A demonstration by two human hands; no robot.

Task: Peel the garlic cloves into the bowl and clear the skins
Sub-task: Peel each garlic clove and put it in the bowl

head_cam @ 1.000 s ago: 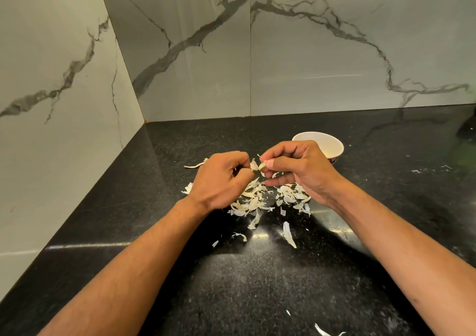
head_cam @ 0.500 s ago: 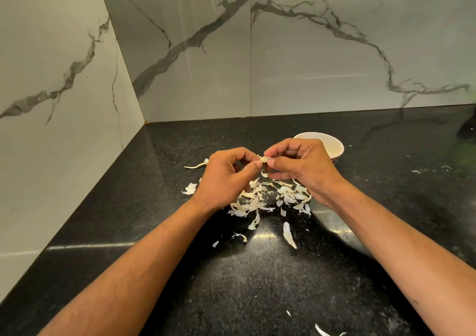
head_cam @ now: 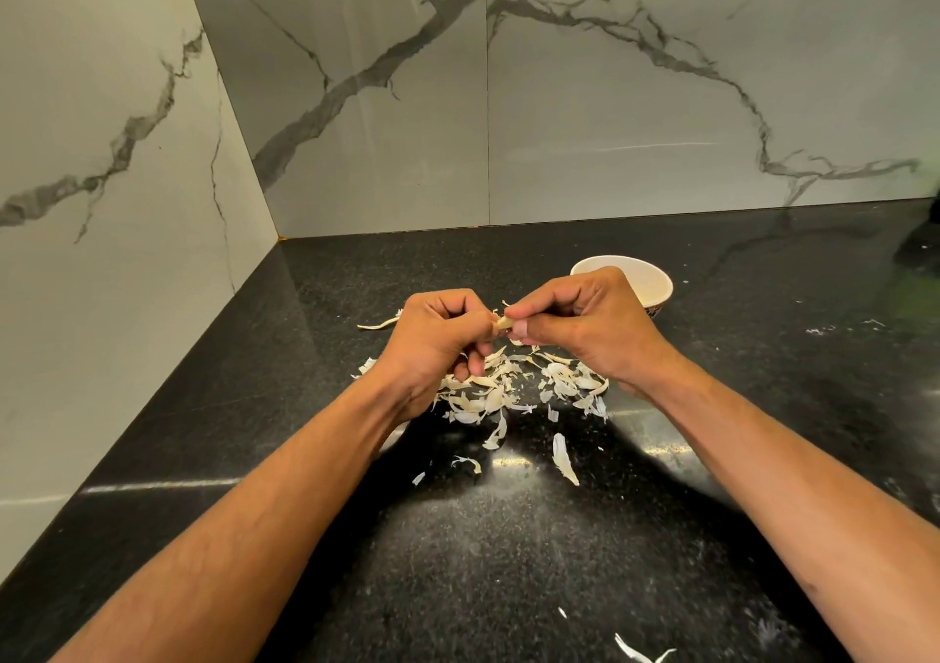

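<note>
since the earlier frame little is shifted: garlic clove [head_cam: 503,323] is pinched by left hand [head_cam: 432,339] and right hand [head_cam: 585,329], skins [head_cam: 508,387] uncleared, bowl [head_cam: 646,281] contents hidden.

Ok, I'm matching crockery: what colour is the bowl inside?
Cream-white inside; the bowl shows a dark patterned outside low on its right, seen in the head view.

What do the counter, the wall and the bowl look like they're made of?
Counter: polished black stone, likely granite; fine pale speckles and mirror-like light streaks.
Wall: glossy marble-look slabs or tiles, pale with grey veins and a vertical seam; real marble or printed, can't tell.
Bowl: probably ceramic; smooth cream inside, dark pattern outside.
</note>
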